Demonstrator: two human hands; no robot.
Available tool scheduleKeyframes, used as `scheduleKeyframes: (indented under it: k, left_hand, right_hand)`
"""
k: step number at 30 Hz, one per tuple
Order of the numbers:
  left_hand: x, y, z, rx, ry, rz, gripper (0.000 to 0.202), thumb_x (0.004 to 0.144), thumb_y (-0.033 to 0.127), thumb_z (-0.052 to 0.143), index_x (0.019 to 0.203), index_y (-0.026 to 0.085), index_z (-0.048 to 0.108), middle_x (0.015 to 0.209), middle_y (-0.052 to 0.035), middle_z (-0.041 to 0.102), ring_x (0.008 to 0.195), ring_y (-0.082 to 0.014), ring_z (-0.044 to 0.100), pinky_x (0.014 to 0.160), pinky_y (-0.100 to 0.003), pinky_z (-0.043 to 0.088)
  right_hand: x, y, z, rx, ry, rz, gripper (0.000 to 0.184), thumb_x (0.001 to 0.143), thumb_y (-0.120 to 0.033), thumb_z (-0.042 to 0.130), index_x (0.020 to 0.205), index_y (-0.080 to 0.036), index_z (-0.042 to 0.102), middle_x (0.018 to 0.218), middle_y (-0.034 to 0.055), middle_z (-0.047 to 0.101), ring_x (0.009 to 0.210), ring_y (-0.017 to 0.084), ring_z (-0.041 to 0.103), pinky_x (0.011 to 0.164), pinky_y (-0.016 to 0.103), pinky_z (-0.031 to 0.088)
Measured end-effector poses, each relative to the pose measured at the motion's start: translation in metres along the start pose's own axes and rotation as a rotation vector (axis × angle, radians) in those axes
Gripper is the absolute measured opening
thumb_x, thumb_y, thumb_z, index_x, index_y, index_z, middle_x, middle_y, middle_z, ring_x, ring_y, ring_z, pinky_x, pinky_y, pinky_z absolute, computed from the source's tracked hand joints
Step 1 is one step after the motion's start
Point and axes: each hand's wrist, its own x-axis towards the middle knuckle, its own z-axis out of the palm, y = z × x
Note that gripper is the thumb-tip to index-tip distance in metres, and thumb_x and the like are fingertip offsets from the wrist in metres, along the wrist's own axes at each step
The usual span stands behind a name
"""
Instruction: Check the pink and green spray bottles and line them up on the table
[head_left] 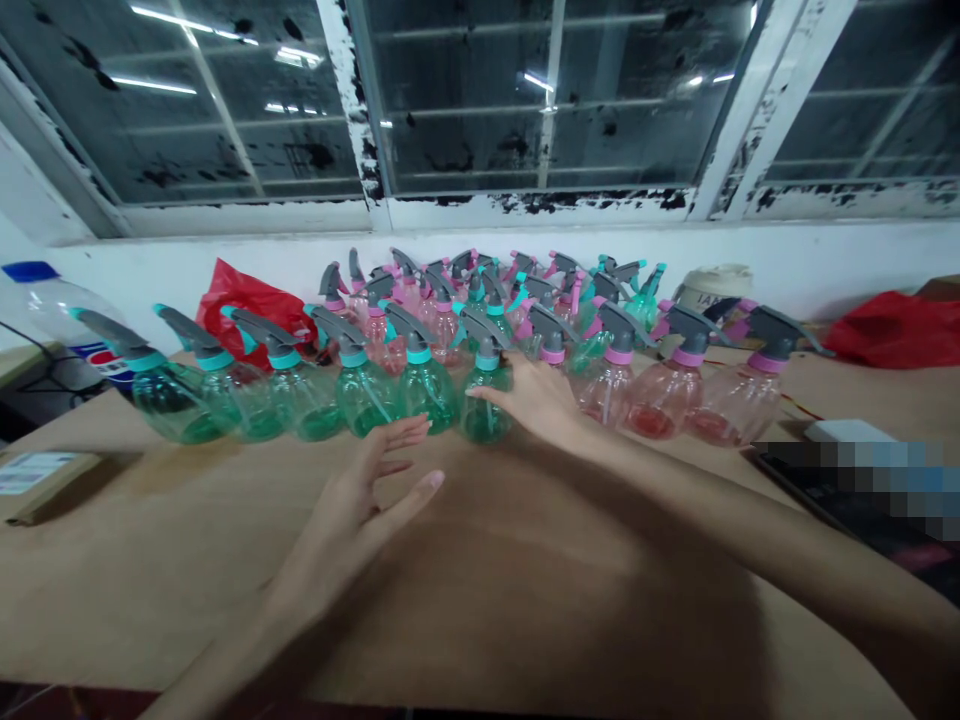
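Observation:
Along the table runs a front row of spray bottles, green ones with teal collars on the left and pink ones with purple collars on the right. My right hand [536, 398] is closed around a green spray bottle [484, 415] in the middle of the row, thumb in front and fingers behind it. My left hand [382, 480] hovers in front of the row with its fingers apart, holding nothing. Nearest to it stands another green spray bottle [427, 395]. On the right, the first pink spray bottle [604, 392] is partly behind my right hand.
More pink and green spray bottles [446, 330] crowd behind the row. A Pepsi bottle [75, 310] and a small carton [45, 485] are at left. Red plastic bags [247, 310] lie at both sides. A dark flat object [817, 500] lies at right. Windows rise behind the table [487, 600].

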Motion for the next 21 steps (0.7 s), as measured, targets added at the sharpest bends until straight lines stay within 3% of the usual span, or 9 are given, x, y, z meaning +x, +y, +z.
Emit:
scheduleKeyframes:
  k: [6, 11, 14, 18, 21]
  left_hand:
    - [0.006, -0.003, 0.005, 0.130, -0.062, 0.080, 0.039, 0.088, 0.043, 0.058, 0.124, 0.032, 0.047, 0.128, -0.0006, 0.058, 0.113, -0.0293, 0.057, 0.092, -0.042, 0.049]
    - [0.013, -0.009, 0.017, 0.181, -0.207, 0.107, 0.038, 0.091, 0.043, 0.053, 0.126, 0.030, 0.046, 0.127, -0.0020, 0.057, 0.114, -0.0267, 0.057, 0.095, -0.041, 0.048]
    - [0.020, -0.018, 0.026, 0.199, -0.226, 0.093, 0.041, 0.090, 0.046, 0.053, 0.126, 0.029, 0.047, 0.124, -0.0034, 0.059, 0.113, -0.0261, 0.058, 0.094, -0.041, 0.048]
    - [0.034, -0.017, 0.038, 0.147, -0.272, 0.061, 0.039, 0.088, 0.046, 0.055, 0.122, 0.028, 0.050, 0.117, -0.0047, 0.062, 0.109, -0.0255, 0.060, 0.089, -0.041, 0.051]
    - [0.044, -0.004, 0.045, 0.048, -0.253, 0.055, 0.034, 0.089, 0.043, 0.054, 0.119, 0.026, 0.053, 0.111, -0.0054, 0.064, 0.101, -0.0235, 0.063, 0.086, -0.041, 0.052]
  right_hand:
    - [0.008, -0.006, 0.005, 0.005, 0.006, 0.012, 0.064, 0.081, -0.055, 0.058, 0.122, -0.007, 0.055, 0.100, 0.0215, 0.070, 0.091, 0.038, 0.067, 0.068, 0.046, 0.050]
    - [0.002, -0.003, 0.003, 0.044, 0.024, 0.005, 0.069, 0.082, -0.056, 0.055, 0.128, -0.006, 0.050, 0.101, 0.0201, 0.070, 0.092, 0.037, 0.067, 0.072, 0.047, 0.051]
    - [-0.016, 0.006, -0.011, 0.078, 0.033, -0.008, 0.063, 0.083, -0.056, 0.054, 0.128, -0.012, 0.051, 0.103, 0.0145, 0.072, 0.094, 0.033, 0.067, 0.076, 0.044, 0.051]
    - [-0.040, 0.033, -0.039, 0.116, 0.091, -0.023, 0.033, 0.087, -0.049, 0.051, 0.102, -0.023, 0.065, 0.096, 0.0043, 0.075, 0.085, 0.026, 0.070, 0.076, 0.038, 0.050]
    - [-0.044, 0.057, -0.050, 0.031, 0.161, 0.098, 0.038, 0.085, -0.054, 0.052, 0.103, -0.023, 0.065, 0.086, 0.0050, 0.075, 0.075, 0.027, 0.069, 0.068, 0.039, 0.049]
